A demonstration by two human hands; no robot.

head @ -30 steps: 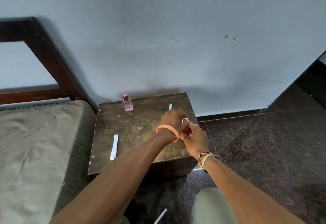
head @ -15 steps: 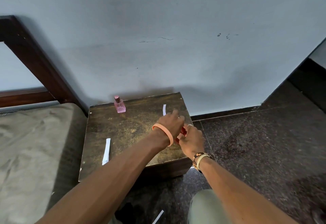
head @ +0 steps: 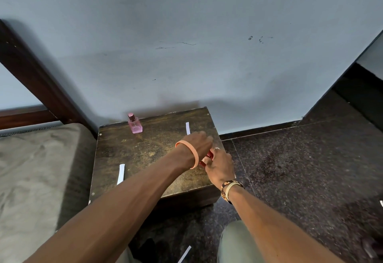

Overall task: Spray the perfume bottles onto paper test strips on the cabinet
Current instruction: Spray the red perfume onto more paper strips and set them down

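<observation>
- Right hand (head: 219, 166) curls its fingers round a small red perfume bottle (head: 209, 155) at the dark wooden cabinet's (head: 145, 155) right edge.
- Left hand (head: 196, 145) is just beside it; its fingers are blurred, so I cannot tell their state.

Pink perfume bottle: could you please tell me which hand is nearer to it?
Left. The left hand is over the cabinet, right of the pink bottle; the right hand, gripping a red bottle, is farther right.

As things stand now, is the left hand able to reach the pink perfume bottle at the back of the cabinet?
Probably yes. The left hand is at the red bottle near the right edge, and only bare cabinet top lies between it and the pink perfume bottle, which stands alone.
</observation>
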